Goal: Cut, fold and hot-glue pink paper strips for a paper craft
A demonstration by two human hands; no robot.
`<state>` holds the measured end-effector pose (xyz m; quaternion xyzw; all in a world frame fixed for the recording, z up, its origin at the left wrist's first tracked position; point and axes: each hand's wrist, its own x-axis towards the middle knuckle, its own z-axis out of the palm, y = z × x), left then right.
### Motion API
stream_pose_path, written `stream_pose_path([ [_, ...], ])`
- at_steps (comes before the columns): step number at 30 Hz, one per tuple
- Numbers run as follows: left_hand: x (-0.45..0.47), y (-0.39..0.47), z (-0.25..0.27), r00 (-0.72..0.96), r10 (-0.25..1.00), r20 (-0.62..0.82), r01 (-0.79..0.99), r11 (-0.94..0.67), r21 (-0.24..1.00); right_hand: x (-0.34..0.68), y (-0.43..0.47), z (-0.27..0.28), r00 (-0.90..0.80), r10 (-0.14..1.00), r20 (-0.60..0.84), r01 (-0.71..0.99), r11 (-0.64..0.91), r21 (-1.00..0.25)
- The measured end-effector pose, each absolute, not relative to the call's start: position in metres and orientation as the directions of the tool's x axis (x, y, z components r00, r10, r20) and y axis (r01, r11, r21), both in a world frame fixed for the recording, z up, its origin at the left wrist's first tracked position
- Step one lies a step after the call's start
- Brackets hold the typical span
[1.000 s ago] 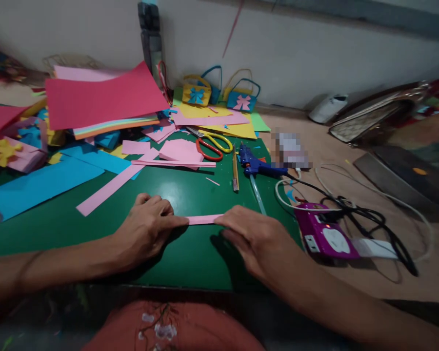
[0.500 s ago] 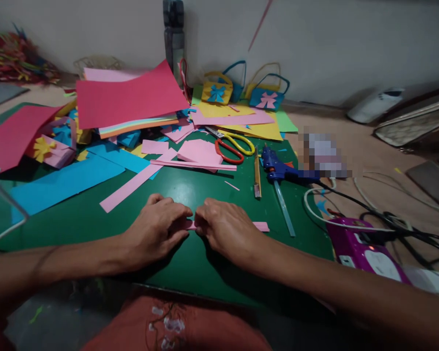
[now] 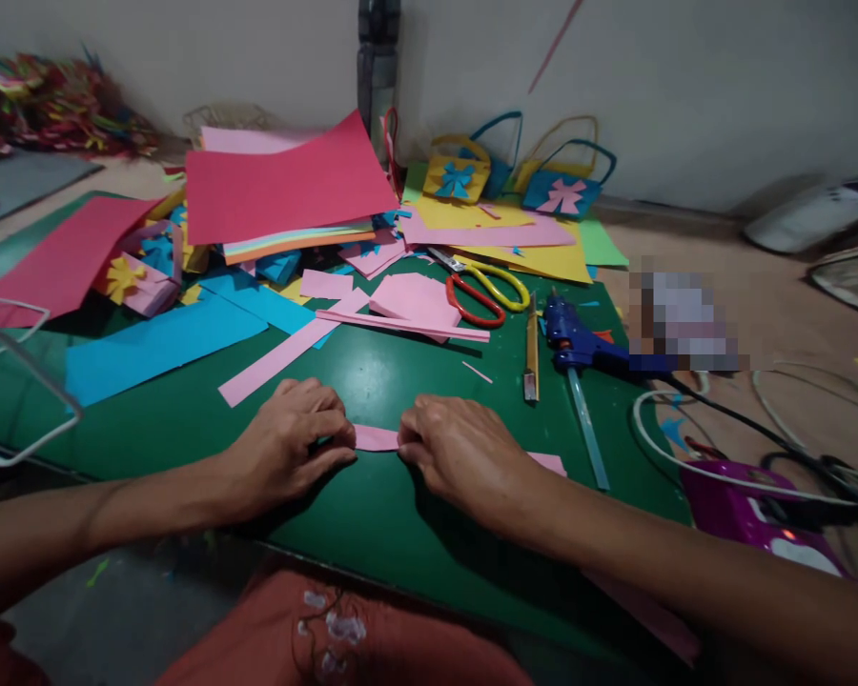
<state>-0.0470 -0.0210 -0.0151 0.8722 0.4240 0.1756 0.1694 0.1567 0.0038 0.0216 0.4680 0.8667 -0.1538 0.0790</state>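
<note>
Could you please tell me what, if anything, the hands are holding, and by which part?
The left hand and right hand pinch a pink paper strip on either side of a short visible stretch.

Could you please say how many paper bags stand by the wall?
4: a yellow bag with a blue bow, a blue bag behind it, a blue bag with a pink bow to the right, and a yellow bag behind that. Others may be hidden.
</note>
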Motion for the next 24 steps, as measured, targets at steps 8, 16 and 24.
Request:
stream_pose_path([
  [8, -0.047, -0.017, -0.022, 0.583, 0.769, 0.262, 0.643, -0.634, 0.429, 0.156, 0.010, 0.028, -0.548, 0.750, -0.370, 0.837, 0.495, -0.234],
  [16, -0.042, -0.013, -0.021, 0.628, 0.678, 0.382, 0.618, -0.733, 0.284, 0.156, 0.009, 0.022, -0.563, 0.755, -0.337, 0.826, 0.504, -0.252],
  [24, -0.045, -0.013, -0.023, 0.568, 0.775, 0.278, 0.641, -0.628, 0.441, 0.149, 0.007, 0.014, -0.603, 0.745, -0.286, 0.795, 0.530, -0.295],
])
